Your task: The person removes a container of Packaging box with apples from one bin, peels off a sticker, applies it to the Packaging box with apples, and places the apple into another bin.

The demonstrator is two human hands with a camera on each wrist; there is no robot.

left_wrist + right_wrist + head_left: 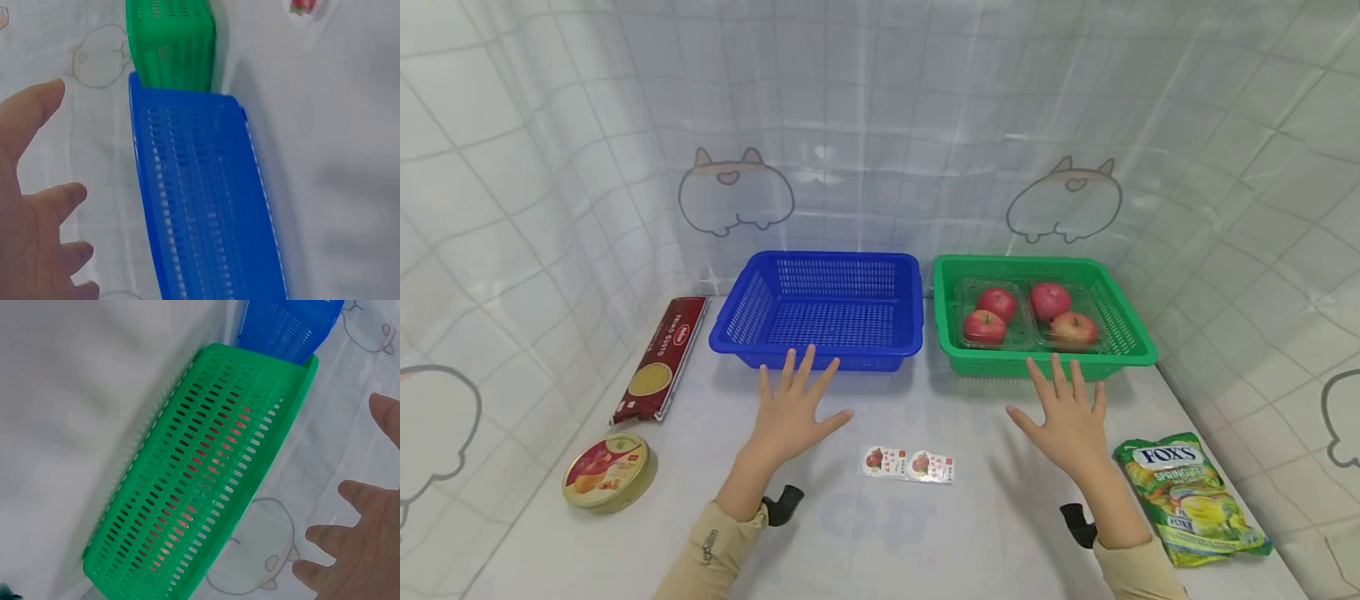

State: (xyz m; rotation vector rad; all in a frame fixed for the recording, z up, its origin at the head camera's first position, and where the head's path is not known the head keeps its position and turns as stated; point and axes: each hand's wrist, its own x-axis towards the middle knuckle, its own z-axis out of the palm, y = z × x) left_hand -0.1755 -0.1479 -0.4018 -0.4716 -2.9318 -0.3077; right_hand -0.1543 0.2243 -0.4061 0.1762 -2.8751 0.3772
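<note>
My left hand [790, 417] is spread with straight fingers in front of the blue basket [816, 360], holding nothing. My right hand [1067, 425] is spread the same way before the green basket [1045, 360]. Inside the green basket sit two clear plastic boxes, each with two red apples [985, 327]. Between the hands, two small stickers [930, 467] with a red fruit print lie on the white table. In the left wrist view the left hand [37, 206] hovers beside the blue basket; in the right wrist view the right hand [362, 544] is apart from the green basket.
At the left lie a dark red pasta packet [662, 358] and a round tin [607, 472] with a fruit lid. On the right is a green FOX'S candy bag [1193, 500], close to my right forearm. White curtains [880, 125] stand behind and at both sides.
</note>
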